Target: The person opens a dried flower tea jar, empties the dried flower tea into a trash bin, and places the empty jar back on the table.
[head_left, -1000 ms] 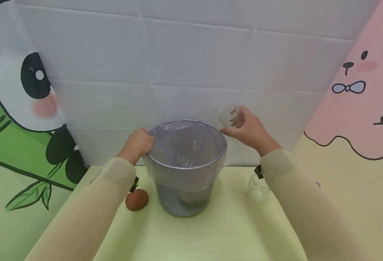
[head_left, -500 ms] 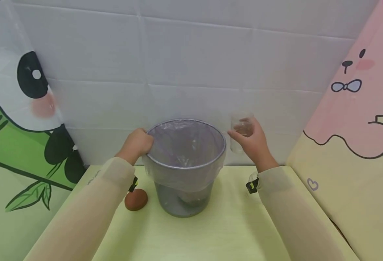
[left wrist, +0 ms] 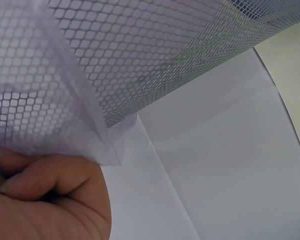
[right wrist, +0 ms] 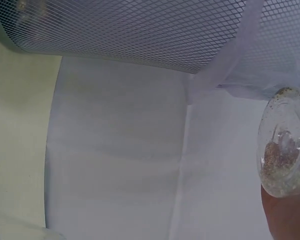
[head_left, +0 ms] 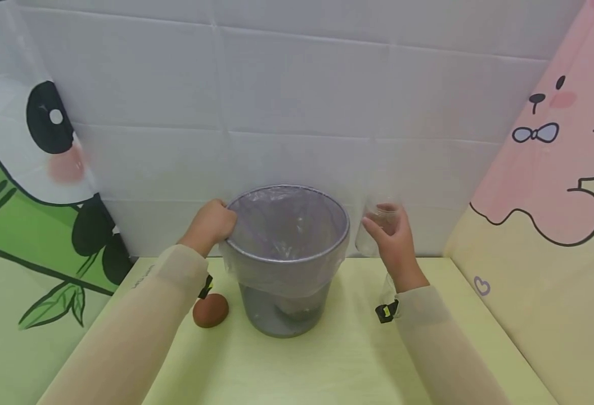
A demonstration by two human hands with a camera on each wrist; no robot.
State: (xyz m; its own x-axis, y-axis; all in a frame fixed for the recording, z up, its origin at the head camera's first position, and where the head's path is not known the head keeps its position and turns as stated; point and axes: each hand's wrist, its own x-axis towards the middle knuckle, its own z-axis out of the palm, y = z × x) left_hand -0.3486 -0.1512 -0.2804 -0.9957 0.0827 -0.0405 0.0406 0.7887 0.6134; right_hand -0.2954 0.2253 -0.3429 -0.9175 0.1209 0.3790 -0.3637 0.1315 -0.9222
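Note:
A grey mesh wastebasket [head_left: 284,315] stands upright mid-table, lined with a thin clear plastic bag [head_left: 277,278] folded over its rim. My left hand [head_left: 211,225] grips the rim and bag at the left side, with curled fingers showing in the left wrist view. My right hand [head_left: 398,247] holds a clear jar [head_left: 367,239] roughly upright, in the air right of the wastebasket. In the right wrist view, specks of residue cling to the jar's base [right wrist: 282,150]. A second clear jar [head_left: 388,288] stands on the table, mostly hidden behind my right wrist.
A rounded reddish-brown object [head_left: 211,310] lies on the pale yellow table [head_left: 277,371], left of the wastebasket. Close behind is a white creased sheet [head_left: 297,90]. Walls with cartoon drawings flank the table on both sides.
My right hand has moved right and down, away from the wastebasket's rim, and the jar has turned from tilted to roughly upright. The left hand keeps its grip on the rim.

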